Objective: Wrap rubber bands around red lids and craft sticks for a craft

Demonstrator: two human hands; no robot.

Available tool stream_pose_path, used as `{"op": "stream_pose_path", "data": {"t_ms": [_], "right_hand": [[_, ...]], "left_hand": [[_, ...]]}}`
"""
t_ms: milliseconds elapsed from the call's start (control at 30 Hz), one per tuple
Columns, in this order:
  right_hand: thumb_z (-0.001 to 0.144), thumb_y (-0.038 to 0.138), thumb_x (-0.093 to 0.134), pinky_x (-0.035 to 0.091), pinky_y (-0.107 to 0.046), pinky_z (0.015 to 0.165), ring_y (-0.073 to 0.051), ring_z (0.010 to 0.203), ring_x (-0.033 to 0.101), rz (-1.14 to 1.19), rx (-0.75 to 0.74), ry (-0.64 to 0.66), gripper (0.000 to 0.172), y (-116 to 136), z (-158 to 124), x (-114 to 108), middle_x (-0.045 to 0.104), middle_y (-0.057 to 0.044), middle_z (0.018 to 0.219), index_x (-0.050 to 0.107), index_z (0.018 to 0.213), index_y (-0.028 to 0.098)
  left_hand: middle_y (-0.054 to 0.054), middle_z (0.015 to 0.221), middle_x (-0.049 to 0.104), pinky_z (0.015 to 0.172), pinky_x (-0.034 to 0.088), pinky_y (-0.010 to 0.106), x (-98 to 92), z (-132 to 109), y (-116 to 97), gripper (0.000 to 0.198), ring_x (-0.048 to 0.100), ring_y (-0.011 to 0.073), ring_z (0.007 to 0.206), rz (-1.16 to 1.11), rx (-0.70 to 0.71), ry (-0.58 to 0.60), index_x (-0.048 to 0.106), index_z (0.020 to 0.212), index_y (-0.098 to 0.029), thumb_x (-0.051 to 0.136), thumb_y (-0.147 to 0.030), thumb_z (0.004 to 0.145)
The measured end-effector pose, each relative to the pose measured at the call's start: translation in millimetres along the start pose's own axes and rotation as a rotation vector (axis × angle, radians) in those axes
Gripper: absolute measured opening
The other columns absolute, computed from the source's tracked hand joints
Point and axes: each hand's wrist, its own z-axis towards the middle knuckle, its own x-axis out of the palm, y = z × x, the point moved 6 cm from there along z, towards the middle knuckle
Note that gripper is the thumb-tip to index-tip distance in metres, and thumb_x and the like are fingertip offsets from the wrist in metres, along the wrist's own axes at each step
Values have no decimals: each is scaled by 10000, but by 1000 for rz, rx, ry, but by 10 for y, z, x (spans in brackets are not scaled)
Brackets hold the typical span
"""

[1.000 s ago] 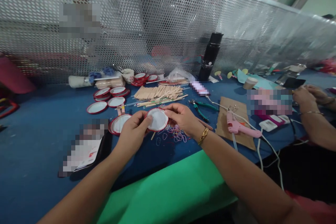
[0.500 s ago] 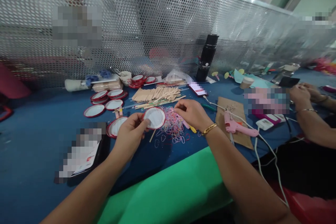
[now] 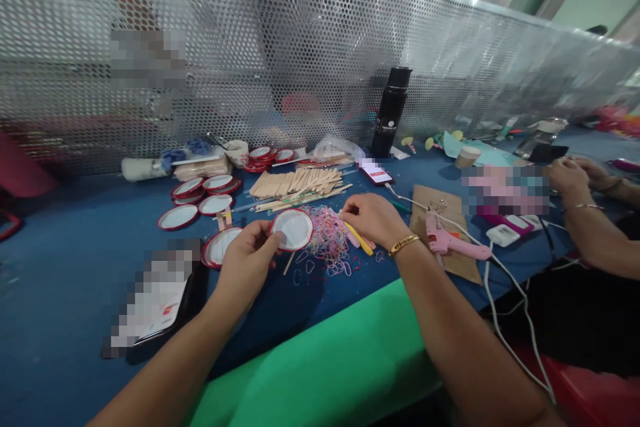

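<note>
Between thumb and fingers, my left hand (image 3: 253,247) grips a round white lid with a red rim (image 3: 293,229), its pale face tilted up toward me. To its right, my right hand (image 3: 370,217) hovers over a heap of small coloured rubber bands (image 3: 327,233), fingertips pinched together; what they hold, if anything, is too small to make out. Just below those fingers lie a yellow strip (image 3: 359,239) and some pink pieces. Another red-rimmed white lid (image 3: 220,248) is on the table by my left wrist, with a small wooden piece standing at its far edge.
Wooden sticks (image 3: 300,182) lie behind the bands, and more red-rimmed lids (image 3: 178,216) to the left. A tablet-like device (image 3: 155,307) is at front left. On the right are a pink glue gun (image 3: 455,243) with a white cable, a black bottle (image 3: 391,113) and a co-worker's hands (image 3: 573,180).
My right hand has moved slightly to the right, away from the lid. My left hand still holds the lid in about the same place.
</note>
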Motion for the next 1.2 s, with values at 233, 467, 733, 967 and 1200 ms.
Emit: {"op": "stream_pose_path", "data": {"t_ms": [233, 467, 733, 967, 1200], "right_hand": [[835, 218, 591, 384, -272, 670, -174, 799, 633, -102, 42, -37, 141, -43, 7, -30, 749, -37, 859, 717, 773, 197], [835, 182, 574, 413, -275, 740, -179, 851, 630, -150, 61, -33, 166, -78, 47, 32, 727, -58, 927, 739, 846, 198], [809, 170, 613, 419, -274, 832, -193, 918, 632, -184, 36, 9, 203, -94, 99, 202, 714, -74, 941, 781, 909, 226], [814, 176, 606, 421, -279, 812, -201, 905, 631, -209, 36, -1, 197, -96, 102, 228, 716, -87, 937, 784, 887, 215], [800, 155, 596, 424, -278, 788, -198, 867, 637, -223, 31, -16, 164, -73, 105, 226, 718, -81, 896, 755, 808, 194]], "left_hand": [[-21, 692, 603, 467, 404, 210, -35, 7, 4, 260, 533, 138, 599, 29, 4, -7, 630, 857, -197, 675, -420, 730], [-22, 684, 603, 473, 407, 210, -32, -6, -39, 255, 535, 139, 593, 23, -1, -20, 630, 848, -197, 679, -412, 720], [-16, 729, 620, 484, 434, 215, -19, -20, -32, 242, 583, 156, 646, -2, -9, -2, 626, 860, -202, 665, -401, 728], [-12, 721, 627, 481, 439, 220, -8, -8, -8, 264, 589, 162, 650, -15, -10, -2, 629, 846, -195, 682, -419, 717], [-16, 731, 631, 489, 452, 212, 30, -18, 6, 277, 611, 165, 676, -95, -49, 26, 635, 870, -195, 703, -412, 712]]}}
